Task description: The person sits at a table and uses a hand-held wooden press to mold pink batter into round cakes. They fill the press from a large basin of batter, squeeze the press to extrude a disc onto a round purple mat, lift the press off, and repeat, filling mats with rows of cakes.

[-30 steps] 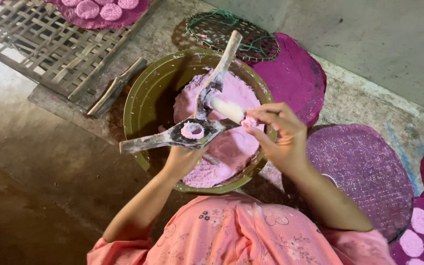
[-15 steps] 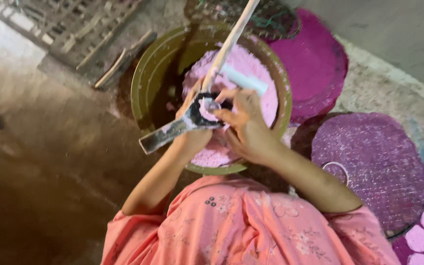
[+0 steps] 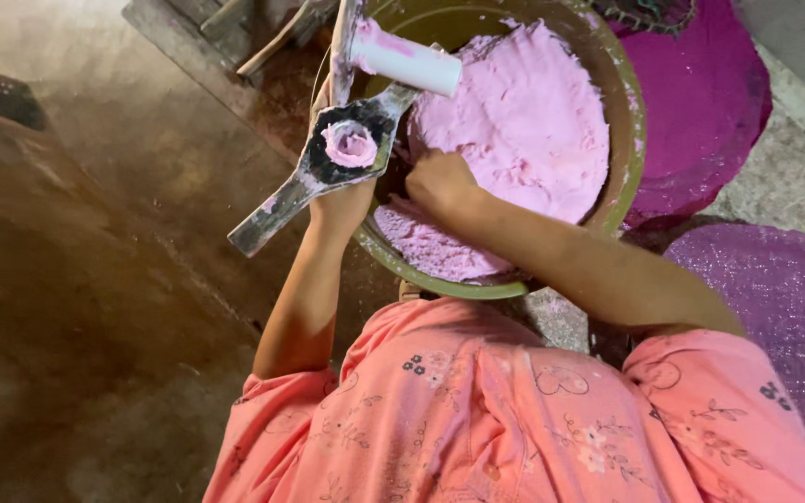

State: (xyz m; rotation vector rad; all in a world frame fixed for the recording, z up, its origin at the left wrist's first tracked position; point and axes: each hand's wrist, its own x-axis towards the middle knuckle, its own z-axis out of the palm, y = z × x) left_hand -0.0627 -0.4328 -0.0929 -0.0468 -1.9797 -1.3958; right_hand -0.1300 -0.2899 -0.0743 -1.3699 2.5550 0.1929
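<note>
The left hand (image 3: pixel 342 200) grips the metal press (image 3: pixel 333 158) from beneath; its long axis runs from seven o'clock to one, a pink lump in its ring. The right hand (image 3: pixel 440 182), at three o'clock of the press and nearer the dough (image 3: pixel 514 121), is curled into it, inside the bowl (image 3: pixel 628 121) beyond.

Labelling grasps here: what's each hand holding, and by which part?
Left hand holds the metal press mould from beneath, under its ring filled with pink dough. Right hand is closed down in the dough in the basin; what it grips cannot be told.
</note>
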